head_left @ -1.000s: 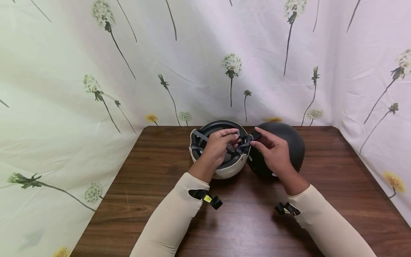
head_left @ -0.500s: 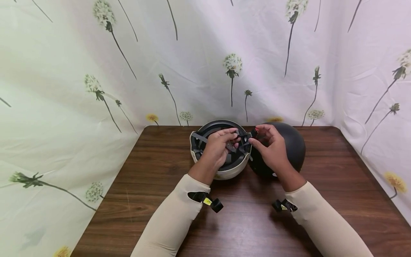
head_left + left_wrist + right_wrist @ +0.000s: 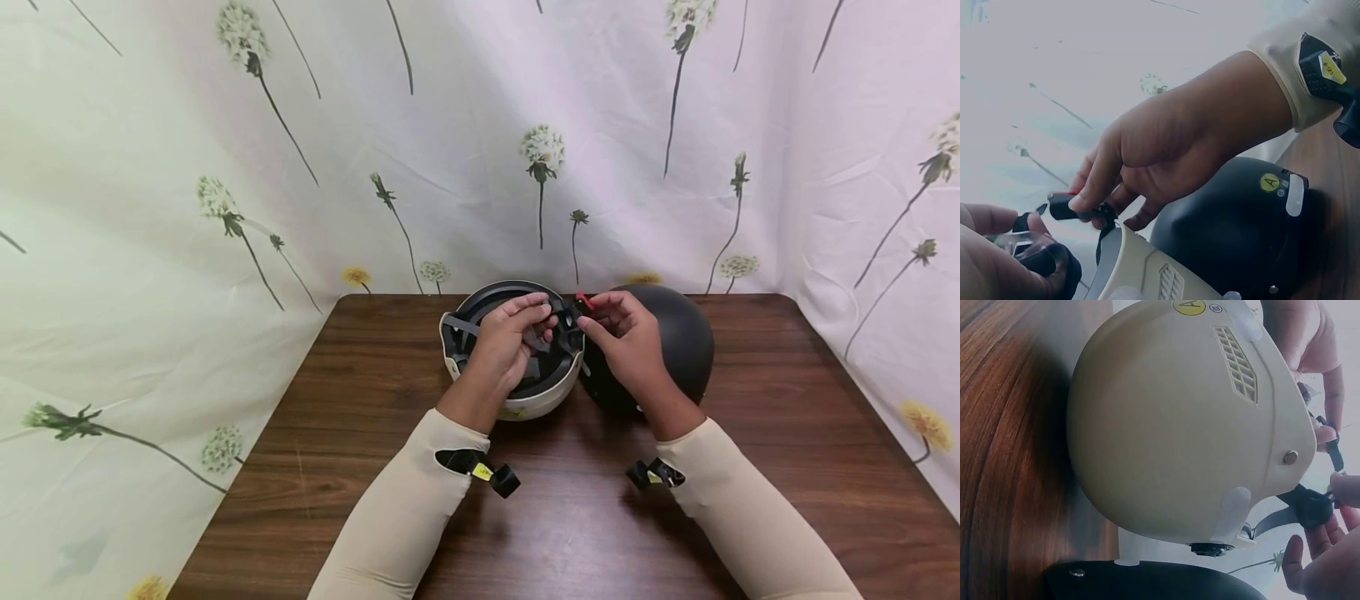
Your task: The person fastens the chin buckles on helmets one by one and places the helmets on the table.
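Note:
An upturned cream helmet (image 3: 537,406) with a dark lining lies on the table, its chin straps coming out of the shell. My left hand (image 3: 504,346) is over its opening and pinches one black strap end (image 3: 1022,222). At the helmet's right rim my right hand (image 3: 630,342) pinches a black buckle with a red tab (image 3: 583,302) between thumb and fingers. In the left wrist view the strap end and the black buckle (image 3: 1063,206) face each other closely; whether they touch is unclear. The right wrist view shows mostly the helmet's cream shell (image 3: 1172,425).
A black helmet (image 3: 686,342) lies dome up, right beside the cream one and partly behind my right hand. Both are near the back edge of the brown wooden table (image 3: 360,375). A white curtain with dandelion prints (image 3: 465,150) hangs behind.
My right hand has moved slightly left, towards my left hand, with the buckle. Its red tab has come into sight. My left hand has barely moved.

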The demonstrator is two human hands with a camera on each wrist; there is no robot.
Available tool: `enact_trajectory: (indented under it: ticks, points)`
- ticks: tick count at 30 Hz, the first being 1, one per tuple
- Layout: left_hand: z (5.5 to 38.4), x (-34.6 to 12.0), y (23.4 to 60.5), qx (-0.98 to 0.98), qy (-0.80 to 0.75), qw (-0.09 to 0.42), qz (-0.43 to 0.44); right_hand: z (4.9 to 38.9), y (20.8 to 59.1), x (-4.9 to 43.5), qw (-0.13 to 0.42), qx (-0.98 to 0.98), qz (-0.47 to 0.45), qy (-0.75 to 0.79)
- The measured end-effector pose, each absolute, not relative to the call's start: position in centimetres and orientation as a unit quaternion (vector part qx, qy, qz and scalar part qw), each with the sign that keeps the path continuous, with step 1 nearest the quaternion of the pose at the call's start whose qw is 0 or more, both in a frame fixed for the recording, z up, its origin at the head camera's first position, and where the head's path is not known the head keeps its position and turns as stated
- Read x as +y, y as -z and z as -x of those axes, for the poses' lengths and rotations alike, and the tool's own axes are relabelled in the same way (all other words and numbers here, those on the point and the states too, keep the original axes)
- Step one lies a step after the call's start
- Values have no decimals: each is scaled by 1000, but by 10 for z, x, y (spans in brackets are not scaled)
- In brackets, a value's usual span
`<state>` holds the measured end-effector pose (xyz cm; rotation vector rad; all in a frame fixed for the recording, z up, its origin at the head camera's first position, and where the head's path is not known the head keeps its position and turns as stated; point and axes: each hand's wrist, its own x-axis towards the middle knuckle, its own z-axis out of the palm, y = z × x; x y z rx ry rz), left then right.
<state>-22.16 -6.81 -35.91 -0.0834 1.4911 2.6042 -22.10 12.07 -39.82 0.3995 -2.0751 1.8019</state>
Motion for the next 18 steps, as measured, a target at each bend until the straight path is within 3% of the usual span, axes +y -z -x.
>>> enact_trajectory:
  ticks: [18]
  points:
    - [220,-77,366,562,-827,32,15,229,399,111,137,-662,-126,-726]
